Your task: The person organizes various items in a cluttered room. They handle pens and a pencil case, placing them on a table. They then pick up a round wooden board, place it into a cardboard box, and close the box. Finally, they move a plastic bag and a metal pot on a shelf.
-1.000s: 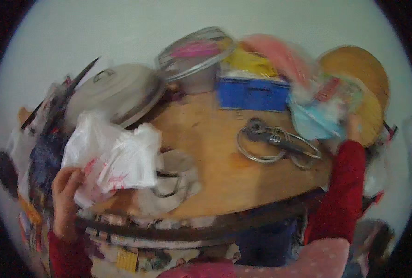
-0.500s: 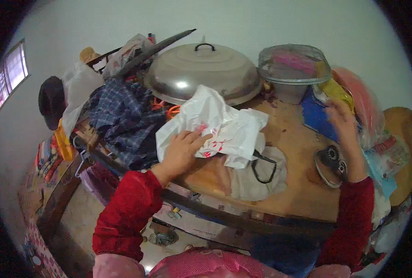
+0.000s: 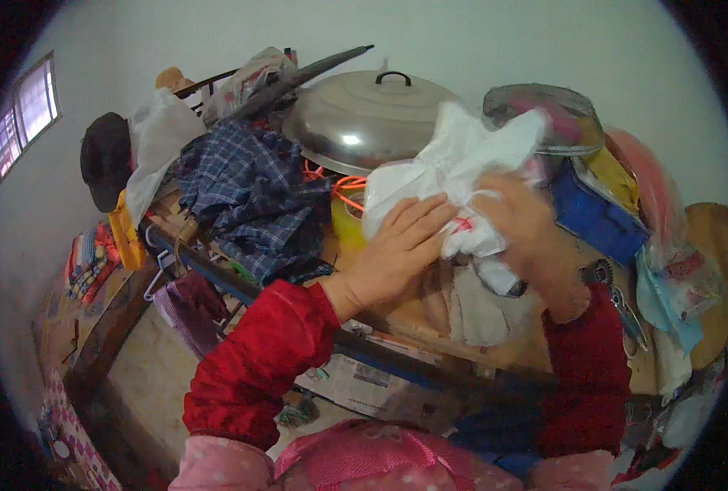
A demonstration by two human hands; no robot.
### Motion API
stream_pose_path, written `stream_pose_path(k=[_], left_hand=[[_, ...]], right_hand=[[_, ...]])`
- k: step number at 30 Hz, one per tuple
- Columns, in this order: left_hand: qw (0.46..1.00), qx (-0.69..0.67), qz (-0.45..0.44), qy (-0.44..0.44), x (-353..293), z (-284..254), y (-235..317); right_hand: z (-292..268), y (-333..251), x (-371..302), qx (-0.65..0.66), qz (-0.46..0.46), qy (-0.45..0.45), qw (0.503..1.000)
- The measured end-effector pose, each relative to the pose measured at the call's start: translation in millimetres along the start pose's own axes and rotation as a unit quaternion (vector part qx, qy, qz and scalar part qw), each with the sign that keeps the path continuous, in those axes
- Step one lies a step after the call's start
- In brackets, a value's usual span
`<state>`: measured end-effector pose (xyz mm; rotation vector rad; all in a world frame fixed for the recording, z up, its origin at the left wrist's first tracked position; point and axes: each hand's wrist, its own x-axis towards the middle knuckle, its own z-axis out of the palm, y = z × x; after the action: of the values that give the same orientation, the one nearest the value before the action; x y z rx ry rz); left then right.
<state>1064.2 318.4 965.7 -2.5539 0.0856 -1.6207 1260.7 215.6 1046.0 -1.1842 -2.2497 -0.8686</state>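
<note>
A crumpled white plastic bag (image 3: 417, 176) with red print is bunched between my two hands over the wooden tabletop. My left hand (image 3: 401, 254) holds its near left side, fingers stretched over the plastic and the thumb close to the bunched part. From the right, my right hand (image 3: 531, 233) has its bent fingers closed on the bag; it is somewhat blurred. Beneath the bag lies a beige cloth (image 3: 474, 311), partly covered. A small dark-and-white end (image 3: 501, 278) pokes out below the bunched plastic; I cannot make out its kind.
Behind stands a large domed metal lid (image 3: 364, 123). A checked dark blue cloth (image 3: 249, 196) is heaped on the left. Toward the right are a mesh-covered basin (image 3: 544, 110), a blue box (image 3: 597, 214) and scissors (image 3: 626, 315). A purple cloth (image 3: 188, 311) hangs off the front edge.
My right hand has come in from the raised position at the right and taken hold of the bag. The bag is more bunched and farther right. My left hand has moved right with it.
</note>
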Motion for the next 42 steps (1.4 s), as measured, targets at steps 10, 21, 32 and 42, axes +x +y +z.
stream_pose_path(k=[10, 21, 32, 42], left_hand=[[0.951, 0.180, -0.215, -0.131, -26.2, 21.5, -61.5], [0.909, 0.239, -0.252, -0.229, -65.6, 47.4, -92.4], [0.941, 0.205, -0.229, -0.142, -58.2, 54.4, -88.5], [0.940, 0.198, -0.243, -0.134, -60.5, 42.8, -89.9]], right_hand=[[-45.6, 81.2, -123.3, -0.255, 0.280, -0.370, 0.849], [92.4, 100.3, -16.6, 0.196, 0.366, -0.202, 0.887], [247.2, 182.3, 18.9, 0.643, 0.579, 0.361, 0.349], [157.3, 193.1, 173.0, 0.678, 0.468, 0.424, 0.376]])
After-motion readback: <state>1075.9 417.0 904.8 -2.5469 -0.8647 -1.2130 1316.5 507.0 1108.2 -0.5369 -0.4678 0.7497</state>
